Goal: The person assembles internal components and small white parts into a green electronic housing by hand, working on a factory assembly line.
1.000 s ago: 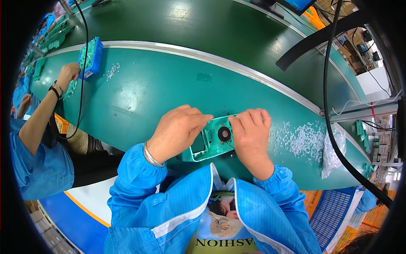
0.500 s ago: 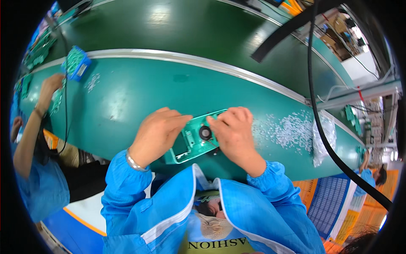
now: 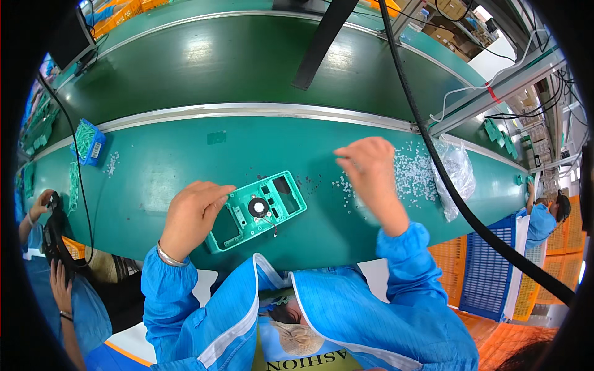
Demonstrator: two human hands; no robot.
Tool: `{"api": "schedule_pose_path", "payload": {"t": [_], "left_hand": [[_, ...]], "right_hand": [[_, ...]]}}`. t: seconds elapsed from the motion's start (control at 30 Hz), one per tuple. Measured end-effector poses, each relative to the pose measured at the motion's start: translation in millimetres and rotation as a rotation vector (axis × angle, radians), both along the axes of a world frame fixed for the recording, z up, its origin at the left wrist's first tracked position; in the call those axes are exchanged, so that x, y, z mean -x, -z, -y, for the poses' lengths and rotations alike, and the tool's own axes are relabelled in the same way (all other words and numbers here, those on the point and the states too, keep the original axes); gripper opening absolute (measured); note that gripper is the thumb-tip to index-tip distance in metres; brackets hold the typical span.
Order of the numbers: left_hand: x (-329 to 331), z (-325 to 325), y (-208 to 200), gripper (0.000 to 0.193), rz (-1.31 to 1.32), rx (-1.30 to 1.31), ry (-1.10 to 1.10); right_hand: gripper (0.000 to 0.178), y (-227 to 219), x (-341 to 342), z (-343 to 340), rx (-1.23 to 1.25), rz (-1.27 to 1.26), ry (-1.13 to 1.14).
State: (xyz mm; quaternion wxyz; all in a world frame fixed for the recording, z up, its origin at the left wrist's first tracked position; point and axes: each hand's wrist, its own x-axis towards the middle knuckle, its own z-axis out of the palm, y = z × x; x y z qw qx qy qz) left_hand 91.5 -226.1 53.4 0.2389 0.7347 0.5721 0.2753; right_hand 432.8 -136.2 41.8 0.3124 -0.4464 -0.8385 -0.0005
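Observation:
A green plastic housing (image 3: 249,230) lies tilted on the bench with its inside facing up. A round black speaker-like part (image 3: 258,208) sits in its middle, with a short wire trailing over the near edge. My left hand (image 3: 193,217) is at the housing's left end, thumb and fingers pinched together at its upper edge. To the right, raised off the housing, my right hand (image 3: 373,172) has its thumb and forefinger drawn together; whatever is between them is too small to make out. Beside it spreads a scatter of small whitish pieces (image 3: 413,179).
A clear plastic bag (image 3: 456,179) lies right of the small pieces. A thick black cable (image 3: 427,133) hangs across the right side. Far left stands a blue bin (image 3: 93,148) of green parts, near a co-worker's hands. A metal rail (image 3: 247,111) borders the bench's far side.
My right hand has left the housing and moved right toward the small pieces. The housing now shows in full, with my left hand at its left end. The view has shifted.

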Motion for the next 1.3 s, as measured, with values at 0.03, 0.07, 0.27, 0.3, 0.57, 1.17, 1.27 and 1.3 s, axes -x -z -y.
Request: {"api": "schedule_pose_path", "payload": {"t": [0.03,0.07,0.27,0.3,0.57,1.17,1.27,1.3], "left_hand": [[-1,-3,-1,0.020,-0.009,0.006,0.022],[-2,-5,-1,0.020,-0.012,0.004,0.024],[-2,-7,-2,0.021,-0.037,0.015,0.028],[-2,-7,-2,0.021,-0.038,0.016,0.034],[-1,-9,-2,0.022,-0.028,0.021,0.038],[-5,-35,8,0.025,-0.105,-0.081,0.160],[-8,-34,4,0.028,-0.079,-0.099,0.108],[-8,-32,3,0.028,-0.080,-0.096,0.105]], "right_hand": [[0.010,3,-15,-8,-0.008,0.012,0.072],[0.009,5,-26,-13,0.034,0.032,0.078],[0.007,14,-36,-20,0.080,0.072,0.035],[0.007,15,-36,-21,0.056,0.086,0.018],[0.011,18,-30,-22,-0.002,0.106,-0.002],[0.011,-6,39,22,0.214,-0.053,-0.377],[0.015,-6,59,38,0.330,-0.070,-0.499],[0.015,-5,63,40,0.334,-0.071,-0.502]]}}
